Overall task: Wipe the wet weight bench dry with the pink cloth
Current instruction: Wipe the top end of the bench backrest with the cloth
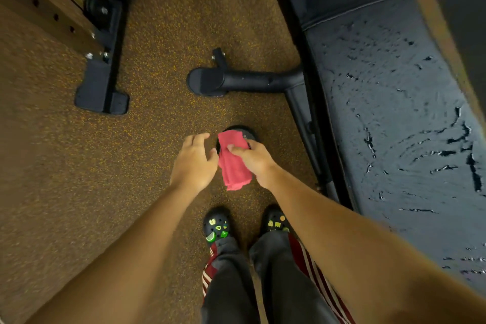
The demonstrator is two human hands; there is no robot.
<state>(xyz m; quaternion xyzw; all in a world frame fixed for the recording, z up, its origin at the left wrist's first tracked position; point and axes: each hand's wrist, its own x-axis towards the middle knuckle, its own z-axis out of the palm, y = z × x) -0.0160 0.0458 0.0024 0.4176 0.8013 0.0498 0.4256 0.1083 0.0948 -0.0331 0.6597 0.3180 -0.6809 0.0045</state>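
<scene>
Right hand (253, 163) round pink cloth (234, 167) over speckled floor (79, 166); wet bench (394, 113) alongside

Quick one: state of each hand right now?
Left hand: open, fingers relaxed, holding nothing, close beside the pink cloth.
Right hand: closed, gripping the pink cloth.

Pink cloth (234, 166) looks soft and matt, a nubbly fabric. The weight bench (394, 113) shows black, leather-like padding, glossy under beads and streaks of water. Bench leg (249, 79): smooth black metal tube with a dull sheen. Floor (157, 21) is rough, grainy and speckled. The upright (39, 0) is smooth wood.
</scene>
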